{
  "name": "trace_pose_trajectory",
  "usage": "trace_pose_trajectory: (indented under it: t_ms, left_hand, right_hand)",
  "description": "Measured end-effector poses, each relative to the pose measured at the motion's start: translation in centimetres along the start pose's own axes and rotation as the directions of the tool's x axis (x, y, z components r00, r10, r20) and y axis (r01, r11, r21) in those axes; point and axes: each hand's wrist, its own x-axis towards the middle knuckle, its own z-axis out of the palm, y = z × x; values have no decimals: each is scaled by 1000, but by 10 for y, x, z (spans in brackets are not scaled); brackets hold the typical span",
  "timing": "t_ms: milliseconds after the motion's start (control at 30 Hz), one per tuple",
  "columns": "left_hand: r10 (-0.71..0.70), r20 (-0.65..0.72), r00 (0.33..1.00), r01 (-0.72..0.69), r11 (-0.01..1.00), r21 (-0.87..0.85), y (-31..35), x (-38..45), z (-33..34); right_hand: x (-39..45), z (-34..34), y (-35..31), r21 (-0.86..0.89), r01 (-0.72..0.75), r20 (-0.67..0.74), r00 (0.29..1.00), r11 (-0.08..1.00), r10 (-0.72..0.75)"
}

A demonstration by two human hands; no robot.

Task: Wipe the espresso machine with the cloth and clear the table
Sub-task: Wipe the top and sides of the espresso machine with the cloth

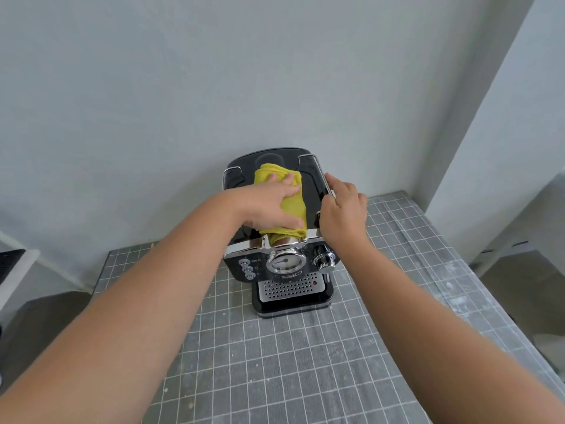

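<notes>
A black and chrome espresso machine (290,270) stands at the far end of the table, its front with a round gauge, buttons and a knob facing me. A folded yellow cloth (293,206) lies on the machine's glossy top. My left hand (269,203) lies flat on the cloth, fingers spread, pressing it down. My right hand (342,209) grips the top right edge of the machine, its fingers curled around the chrome rail.
The table (290,362) wears a grey cloth with a white grid pattern. A pale wall rises right behind the machine. The table's right edge drops to the floor, and a white shelf (12,270) sits at the far left.
</notes>
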Motion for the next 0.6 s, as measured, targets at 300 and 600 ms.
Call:
trace_pose_trajectory:
  t_ms: [300,600]
  left_hand:
    - [49,41,998,-47,998,-52,-10,-2,-1]
    - [52,-68,996,-72,938,-338,0,21,-5]
  right_hand:
    - [-1,3,2,11,13,9,1000,1000,-13]
    - [7,-10,5,237,-96,140,988,967,64]
